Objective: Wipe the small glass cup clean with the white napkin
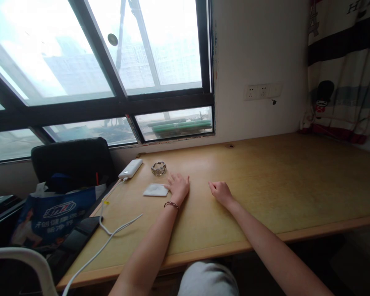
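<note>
My left hand point(179, 185) lies flat on the wooden desk point(265, 185), fingers spread, its fingertips touching the edge of a small folded white cloth point(156, 190). A bracelet is on that wrist. My right hand point(221, 192) rests on the desk a little to the right, fingers loosely curled, holding nothing. A glass ashtray point(158, 168) stands just beyond the left hand. A white power bank point(130, 168) lies to its left, with a white cable point(111, 234) trailing toward the desk's near edge.
A black chair back point(72, 160) and a blue printed bag point(54, 213) sit at the left end of the desk. A white chair rail point(27, 259) is at lower left. Windows and a wall with sockets point(262, 91) rise behind; a curtain point(345, 65) hangs at right.
</note>
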Demonstrator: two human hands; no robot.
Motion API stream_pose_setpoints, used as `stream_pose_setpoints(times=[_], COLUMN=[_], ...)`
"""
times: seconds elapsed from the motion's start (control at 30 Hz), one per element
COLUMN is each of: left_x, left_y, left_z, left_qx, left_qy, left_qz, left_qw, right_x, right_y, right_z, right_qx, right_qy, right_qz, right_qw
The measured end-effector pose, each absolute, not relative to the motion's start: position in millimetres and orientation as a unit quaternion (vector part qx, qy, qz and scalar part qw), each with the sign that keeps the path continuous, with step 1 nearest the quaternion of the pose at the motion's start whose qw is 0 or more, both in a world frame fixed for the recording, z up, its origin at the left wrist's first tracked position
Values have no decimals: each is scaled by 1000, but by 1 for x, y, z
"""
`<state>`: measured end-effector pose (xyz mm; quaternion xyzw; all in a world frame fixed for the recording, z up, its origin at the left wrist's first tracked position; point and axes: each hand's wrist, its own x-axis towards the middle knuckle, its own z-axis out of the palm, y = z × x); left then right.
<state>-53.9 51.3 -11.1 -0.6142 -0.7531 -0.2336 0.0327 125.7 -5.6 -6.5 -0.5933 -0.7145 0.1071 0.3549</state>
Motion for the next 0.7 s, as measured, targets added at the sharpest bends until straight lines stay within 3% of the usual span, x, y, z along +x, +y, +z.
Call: stream_pose_setpoints(times=[0.3, 0.47, 0.7], left_x=[-10, -16, -19], left_y=[30, 27, 29], left_z=[-11, -4, -2], left_qx=[-843, -836, -813], left_qy=[-467, -466, -544], left_qz=[-259, -286, -201], left_qw=[-61, -43, -57], right_x=[129, 130, 130], right_y=[-4, -4, -4], right_z=[-6, -5, -6], right_qx=[-630, -640, -646], right_qy=[-681, -669, -658], right_qz=[93, 99, 100], right_qw=[362, 363, 375])
